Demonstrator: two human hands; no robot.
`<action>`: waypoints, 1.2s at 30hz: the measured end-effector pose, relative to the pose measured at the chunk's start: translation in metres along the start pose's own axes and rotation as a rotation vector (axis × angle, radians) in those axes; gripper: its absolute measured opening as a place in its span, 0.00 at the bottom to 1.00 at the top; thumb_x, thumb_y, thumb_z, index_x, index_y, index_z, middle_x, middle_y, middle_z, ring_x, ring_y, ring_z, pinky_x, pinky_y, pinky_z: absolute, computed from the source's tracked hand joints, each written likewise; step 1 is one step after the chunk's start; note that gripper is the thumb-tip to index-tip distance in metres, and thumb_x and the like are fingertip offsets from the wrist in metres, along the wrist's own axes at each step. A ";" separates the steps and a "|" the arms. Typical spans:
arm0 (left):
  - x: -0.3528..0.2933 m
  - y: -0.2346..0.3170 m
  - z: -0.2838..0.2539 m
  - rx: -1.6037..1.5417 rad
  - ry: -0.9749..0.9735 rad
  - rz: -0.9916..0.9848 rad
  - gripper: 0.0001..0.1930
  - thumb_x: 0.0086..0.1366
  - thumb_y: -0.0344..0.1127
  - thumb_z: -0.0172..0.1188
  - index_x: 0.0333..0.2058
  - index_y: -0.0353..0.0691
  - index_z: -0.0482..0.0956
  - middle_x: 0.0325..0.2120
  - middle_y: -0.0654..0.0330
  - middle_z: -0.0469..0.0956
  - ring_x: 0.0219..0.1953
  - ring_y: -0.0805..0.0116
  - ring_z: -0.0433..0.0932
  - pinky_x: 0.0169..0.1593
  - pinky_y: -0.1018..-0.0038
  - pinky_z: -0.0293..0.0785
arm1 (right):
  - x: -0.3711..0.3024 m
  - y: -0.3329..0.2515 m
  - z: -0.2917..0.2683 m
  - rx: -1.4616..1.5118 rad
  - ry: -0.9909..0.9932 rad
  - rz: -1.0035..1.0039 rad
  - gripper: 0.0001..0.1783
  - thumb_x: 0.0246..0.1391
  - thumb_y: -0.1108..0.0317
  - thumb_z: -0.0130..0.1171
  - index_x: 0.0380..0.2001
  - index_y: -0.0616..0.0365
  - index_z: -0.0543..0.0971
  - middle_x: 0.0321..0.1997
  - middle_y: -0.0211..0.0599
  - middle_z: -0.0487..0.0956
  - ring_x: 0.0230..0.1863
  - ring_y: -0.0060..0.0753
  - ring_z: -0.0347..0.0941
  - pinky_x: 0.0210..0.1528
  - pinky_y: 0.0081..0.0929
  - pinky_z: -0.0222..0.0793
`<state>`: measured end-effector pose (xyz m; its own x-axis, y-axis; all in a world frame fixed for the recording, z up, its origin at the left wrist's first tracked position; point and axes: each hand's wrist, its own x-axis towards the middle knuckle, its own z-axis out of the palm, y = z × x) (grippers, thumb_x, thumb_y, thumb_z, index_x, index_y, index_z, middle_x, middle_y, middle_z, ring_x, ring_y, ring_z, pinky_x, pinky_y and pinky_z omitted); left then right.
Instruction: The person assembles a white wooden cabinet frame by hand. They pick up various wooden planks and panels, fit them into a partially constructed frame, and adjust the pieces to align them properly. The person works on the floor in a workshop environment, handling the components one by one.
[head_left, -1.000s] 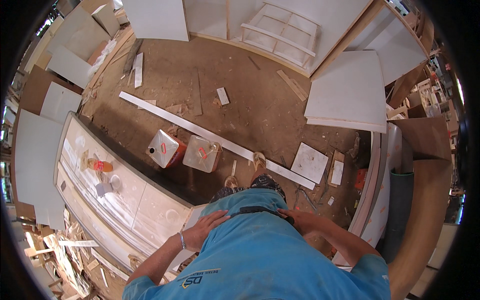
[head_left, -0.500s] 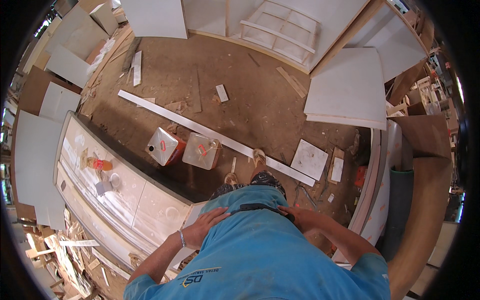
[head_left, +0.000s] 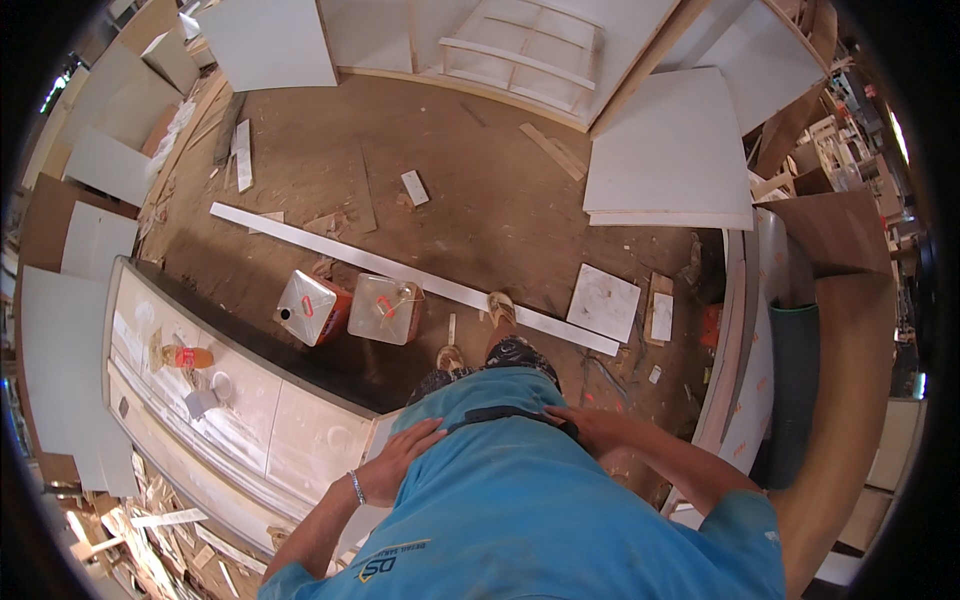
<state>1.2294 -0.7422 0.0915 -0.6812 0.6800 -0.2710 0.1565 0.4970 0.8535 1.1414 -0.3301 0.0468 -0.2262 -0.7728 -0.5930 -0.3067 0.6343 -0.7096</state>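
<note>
Resting flat on blue cotton shirt (head_left: 560,500): left hand (head_left: 400,460), right hand (head_left: 590,428).

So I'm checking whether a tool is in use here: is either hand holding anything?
No, the left hand and the right hand both lie flat and empty on the blue shirt at the waist.

The left hand (head_left: 400,455) has spread slightly lower on the blue shirt (head_left: 530,500). The view has shifted marginally; nothing else moved.
</note>
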 end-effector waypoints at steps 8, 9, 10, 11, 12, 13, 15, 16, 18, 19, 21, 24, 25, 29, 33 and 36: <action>0.001 -0.005 0.000 0.019 -0.002 -0.004 0.55 0.51 0.47 0.73 0.71 0.49 0.45 0.71 0.49 0.45 0.73 0.46 0.46 0.71 0.52 0.48 | 0.001 -0.010 -0.011 -0.151 -0.021 -0.060 0.62 0.40 0.51 0.72 0.73 0.55 0.48 0.77 0.54 0.44 0.71 0.53 0.57 0.71 0.40 0.59; 0.000 -0.005 0.000 0.021 -0.002 -0.003 0.55 0.51 0.47 0.73 0.71 0.49 0.45 0.71 0.49 0.45 0.73 0.46 0.46 0.71 0.52 0.48 | 0.000 -0.011 -0.012 -0.165 -0.012 -0.076 0.63 0.40 0.51 0.72 0.73 0.55 0.48 0.77 0.54 0.44 0.71 0.53 0.57 0.71 0.39 0.59; 0.000 -0.005 0.000 0.021 -0.006 -0.002 0.55 0.52 0.47 0.73 0.71 0.49 0.45 0.71 0.49 0.45 0.73 0.46 0.46 0.71 0.52 0.48 | 0.000 -0.012 -0.013 -0.176 -0.003 -0.092 0.63 0.39 0.50 0.72 0.74 0.55 0.47 0.77 0.54 0.44 0.71 0.53 0.57 0.71 0.39 0.59; 0.000 -0.005 -0.001 0.021 -0.009 -0.002 0.55 0.52 0.48 0.73 0.71 0.50 0.45 0.71 0.49 0.45 0.73 0.46 0.46 0.71 0.51 0.48 | -0.001 -0.014 -0.015 -0.187 0.006 -0.108 0.64 0.39 0.50 0.72 0.74 0.55 0.46 0.77 0.55 0.44 0.71 0.53 0.57 0.71 0.39 0.59; 0.000 -0.005 -0.001 0.018 -0.014 -0.002 0.55 0.52 0.47 0.73 0.71 0.50 0.44 0.71 0.49 0.45 0.73 0.46 0.46 0.71 0.51 0.48 | -0.003 -0.017 -0.017 -0.150 -0.014 -0.073 0.62 0.41 0.50 0.71 0.73 0.55 0.48 0.77 0.53 0.45 0.72 0.52 0.55 0.72 0.38 0.57; 0.000 -0.006 0.001 0.013 -0.016 -0.002 0.55 0.52 0.47 0.73 0.71 0.50 0.44 0.71 0.49 0.45 0.73 0.46 0.46 0.71 0.51 0.48 | -0.005 -0.023 -0.021 -0.117 -0.037 -0.038 0.59 0.44 0.50 0.70 0.73 0.54 0.49 0.77 0.50 0.45 0.73 0.52 0.54 0.73 0.38 0.55; -0.001 -0.007 0.001 0.009 -0.021 0.001 0.55 0.52 0.47 0.73 0.72 0.50 0.44 0.71 0.49 0.45 0.73 0.46 0.46 0.71 0.51 0.47 | -0.004 -0.024 -0.021 -0.077 -0.059 -0.001 0.56 0.46 0.50 0.68 0.73 0.54 0.50 0.77 0.49 0.45 0.73 0.51 0.53 0.73 0.37 0.53; 0.000 -0.005 0.000 0.007 -0.024 0.007 0.55 0.52 0.48 0.73 0.72 0.50 0.44 0.72 0.50 0.45 0.73 0.46 0.46 0.71 0.51 0.47 | -0.005 -0.020 -0.017 -0.073 -0.059 0.004 0.56 0.47 0.50 0.68 0.73 0.53 0.50 0.77 0.49 0.46 0.73 0.51 0.53 0.73 0.37 0.54; -0.001 -0.005 0.003 0.006 -0.025 0.010 0.55 0.53 0.48 0.72 0.72 0.50 0.44 0.72 0.50 0.44 0.73 0.47 0.46 0.72 0.52 0.47 | -0.006 -0.018 -0.009 -0.073 -0.057 0.016 0.60 0.42 0.50 0.71 0.73 0.53 0.49 0.77 0.50 0.46 0.73 0.52 0.54 0.72 0.38 0.55; -0.001 -0.007 0.004 0.012 -0.022 0.011 0.55 0.53 0.48 0.72 0.72 0.50 0.44 0.72 0.50 0.44 0.73 0.47 0.46 0.72 0.52 0.47 | -0.006 -0.020 -0.007 -0.081 -0.050 0.024 0.65 0.36 0.50 0.74 0.73 0.54 0.48 0.77 0.51 0.47 0.73 0.52 0.55 0.72 0.38 0.57; -0.002 -0.009 0.007 0.014 -0.024 0.018 0.54 0.54 0.48 0.72 0.71 0.50 0.44 0.72 0.50 0.44 0.73 0.47 0.45 0.72 0.52 0.47 | -0.007 -0.023 -0.006 -0.078 -0.046 0.038 0.70 0.30 0.50 0.78 0.73 0.54 0.46 0.76 0.52 0.47 0.72 0.53 0.55 0.71 0.38 0.58; -0.003 -0.009 0.007 0.010 -0.034 0.023 0.54 0.54 0.49 0.71 0.71 0.50 0.44 0.72 0.50 0.44 0.73 0.47 0.45 0.72 0.52 0.46 | -0.009 -0.025 -0.005 0.009 -0.046 0.084 0.70 0.30 0.52 0.79 0.73 0.54 0.47 0.76 0.53 0.48 0.72 0.52 0.57 0.71 0.38 0.59; -0.004 -0.008 0.007 0.009 -0.035 0.022 0.53 0.54 0.49 0.71 0.72 0.50 0.44 0.72 0.49 0.44 0.73 0.46 0.45 0.72 0.51 0.46 | -0.009 -0.025 -0.004 0.074 -0.042 0.120 0.70 0.30 0.53 0.79 0.73 0.54 0.48 0.76 0.54 0.48 0.71 0.52 0.57 0.71 0.38 0.59; -0.005 -0.012 0.010 0.010 -0.025 0.038 0.52 0.56 0.49 0.70 0.72 0.50 0.44 0.72 0.49 0.44 0.73 0.46 0.44 0.72 0.51 0.46 | -0.013 -0.041 -0.013 0.099 -0.019 0.153 0.68 0.32 0.54 0.79 0.73 0.53 0.48 0.75 0.54 0.52 0.69 0.51 0.61 0.70 0.37 0.60; -0.004 -0.011 0.007 0.008 -0.029 0.060 0.52 0.56 0.48 0.68 0.72 0.49 0.44 0.72 0.49 0.44 0.73 0.46 0.44 0.71 0.50 0.46 | -0.011 -0.024 -0.003 0.147 -0.027 0.165 0.66 0.35 0.55 0.78 0.74 0.51 0.48 0.74 0.51 0.55 0.67 0.51 0.64 0.68 0.37 0.62; -0.007 -0.013 0.010 0.025 -0.023 0.045 0.53 0.55 0.47 0.69 0.72 0.49 0.44 0.72 0.49 0.44 0.73 0.46 0.44 0.71 0.50 0.46 | -0.013 -0.036 -0.012 0.118 -0.023 0.128 0.64 0.37 0.55 0.77 0.74 0.50 0.48 0.74 0.50 0.55 0.67 0.52 0.65 0.67 0.39 0.63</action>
<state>1.2390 -0.7482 0.0783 -0.6568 0.7139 -0.2430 0.2045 0.4788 0.8538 1.1444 -0.3431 0.0851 -0.2344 -0.6858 -0.6890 -0.1655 0.7266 -0.6668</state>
